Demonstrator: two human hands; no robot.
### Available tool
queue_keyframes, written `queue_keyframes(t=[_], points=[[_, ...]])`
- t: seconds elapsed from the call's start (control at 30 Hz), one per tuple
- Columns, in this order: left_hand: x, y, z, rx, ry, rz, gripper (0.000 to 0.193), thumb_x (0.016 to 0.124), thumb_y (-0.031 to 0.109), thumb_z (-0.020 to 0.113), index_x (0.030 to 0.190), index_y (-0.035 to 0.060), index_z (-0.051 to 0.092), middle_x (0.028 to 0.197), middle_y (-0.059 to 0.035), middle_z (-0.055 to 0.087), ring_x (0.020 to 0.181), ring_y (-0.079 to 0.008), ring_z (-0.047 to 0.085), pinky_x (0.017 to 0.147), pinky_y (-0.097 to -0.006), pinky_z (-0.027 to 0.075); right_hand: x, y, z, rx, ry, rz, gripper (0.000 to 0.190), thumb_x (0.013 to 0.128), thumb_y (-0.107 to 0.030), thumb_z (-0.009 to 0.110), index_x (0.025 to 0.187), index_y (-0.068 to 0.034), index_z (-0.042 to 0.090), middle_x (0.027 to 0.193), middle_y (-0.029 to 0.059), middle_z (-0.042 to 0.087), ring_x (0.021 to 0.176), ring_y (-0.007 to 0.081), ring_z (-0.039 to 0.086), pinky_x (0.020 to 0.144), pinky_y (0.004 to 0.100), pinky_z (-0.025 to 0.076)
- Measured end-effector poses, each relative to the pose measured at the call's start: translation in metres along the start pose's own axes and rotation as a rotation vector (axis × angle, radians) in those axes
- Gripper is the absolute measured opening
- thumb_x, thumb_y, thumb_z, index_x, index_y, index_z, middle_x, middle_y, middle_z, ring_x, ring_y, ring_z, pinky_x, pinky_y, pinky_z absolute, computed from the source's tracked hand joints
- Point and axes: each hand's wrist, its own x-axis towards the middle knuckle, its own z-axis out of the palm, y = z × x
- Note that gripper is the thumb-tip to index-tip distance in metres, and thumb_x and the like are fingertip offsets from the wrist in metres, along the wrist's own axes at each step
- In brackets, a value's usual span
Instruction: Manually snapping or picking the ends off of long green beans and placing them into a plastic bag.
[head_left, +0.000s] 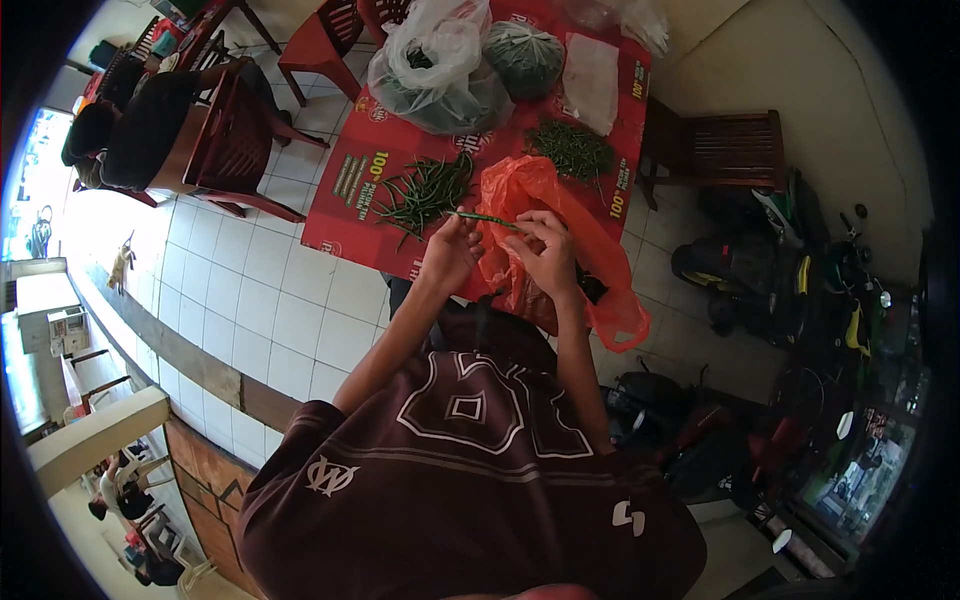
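Note:
A long green chili pepper (487, 219) is stretched between my two hands above the table. My left hand (452, 253) pinches its left end between thumb and finger. The fingers of my right hand (547, 251) grip the other end. Beneath and around my right hand lies a crumpled orange-red plastic bag (517, 184) with its mouth open; dark contents show partly at its right side. Left of the bag, a loose pile of long green chilies (427, 191) rests on the table. A heap of thin green pieces, perhaps stems (571, 150), sits beyond the bag.
On the red printed tablecloth (330, 202) stand a large clear bag of greens (442, 90) and a tied bag (525, 56), beside a whitish plastic sheet (592, 82). A wooden chair (724, 150) and motorcycles (757, 277) are at right. A person (154, 131) sits at left.

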Motion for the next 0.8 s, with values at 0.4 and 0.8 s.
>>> queue_keyframes(t=[0.4, 0.8], points=[[0.011, -0.007, -0.005, 0.068, 0.052, -0.164, 0.018, 0.108, 0.025, 0.047, 0.114, 0.0171, 0.062, 0.102, 0.0013, 0.067, 0.083, -0.0161, 0.061, 0.070, -0.0300, 0.048, 0.002, 0.004, -0.020, 0.145, 0.067, 0.032, 0.016, 0.089, -0.006, 0.077, 0.103, 0.001, 0.075, 0.091, 0.0109, 0.074, 0.076, 0.0167, 0.073, 0.066, 0.0288, 0.056], [0.020, 0.024, 0.028, 1.488, 0.396, -0.186, 0.039, 0.096, 0.052, 0.066, 0.092, 0.0141, 0.073, 0.094, -0.0014, 0.071, 0.082, -0.0134, 0.063, 0.068, -0.0298, 0.047, -0.001, 0.014, -0.036, 0.097, 0.118, 0.162, 0.010, 0.094, -0.009, 0.072, 0.094, 0.001, 0.070, 0.083, 0.0093, 0.073, 0.066, 0.0173, 0.071, 0.060, 0.0302, 0.053]])
